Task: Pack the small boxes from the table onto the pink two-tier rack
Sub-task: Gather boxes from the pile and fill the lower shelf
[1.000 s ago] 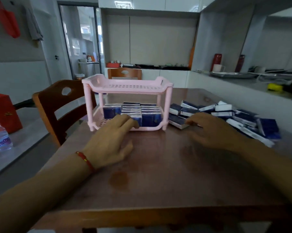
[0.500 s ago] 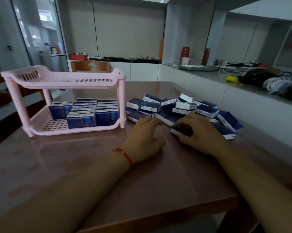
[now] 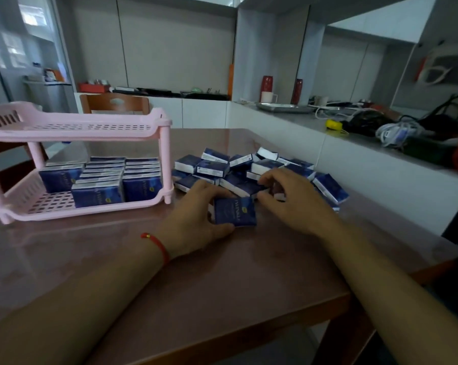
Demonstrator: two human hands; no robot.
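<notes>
A pink two-tier rack [image 3: 72, 133] stands at the table's left. Its lower tier holds several upright blue boxes [image 3: 98, 180]; its top tier is bare. To the right of the rack lies a loose pile of small blue boxes [image 3: 249, 167]. My left hand [image 3: 196, 219] holds one blue box [image 3: 235, 210] upright on the table, thumb under its near edge and fingers at its left side. My right hand [image 3: 288, 201] reaches with curled fingers into the pile just right of that box; I cannot see whether it holds a box.
The brown table [image 3: 222, 272] ends at its front right corner near my right forearm. A white counter [image 3: 354, 143] with cables, a tray and cups runs along the right. A wooden chair [image 3: 114, 102] stands behind the rack.
My left hand has left the rack and moved right to the pile, where it now holds a box upright. My right hand stayed at the pile. The view swung right.
</notes>
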